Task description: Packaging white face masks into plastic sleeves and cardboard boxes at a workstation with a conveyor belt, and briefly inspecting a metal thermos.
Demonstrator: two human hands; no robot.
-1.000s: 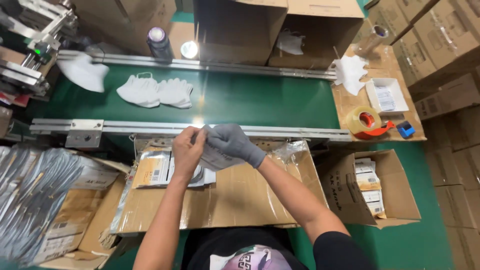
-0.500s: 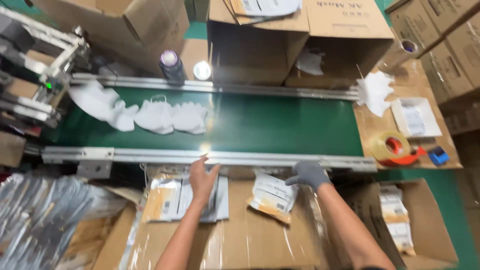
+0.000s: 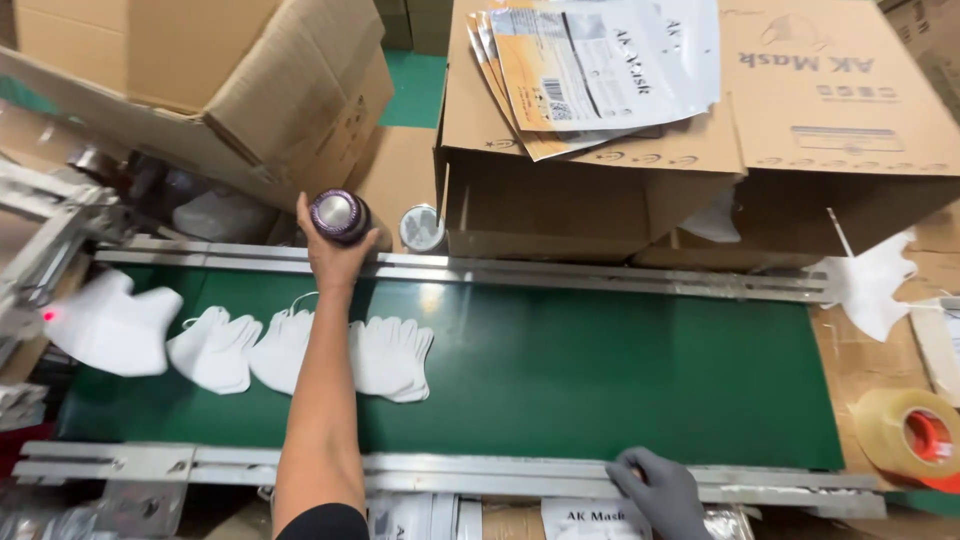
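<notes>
Overhead, big cardboard boxes (image 3: pixel 700 170) crowd the far side of a green conveyor belt (image 3: pixel 620 370), one topped with a fan of flat printed pouches (image 3: pixel 600 70), while a row of white folded masks (image 3: pixel 390 358) lies on the belt's left half. Reaching across the belt over those masks, the bare left hand (image 3: pixel 335 250) is clasped around a dark purple bottle (image 3: pixel 338 215) standing at the far rail, just beside a silver-lidded container (image 3: pixel 422 228). Nearer, the grey-gloved right hand (image 3: pixel 662 492) rests on the near metal rail (image 3: pixel 450 470), fingers curled with nothing seen in them, and a tape roll (image 3: pixel 915 432) sits at the right edge.
</notes>
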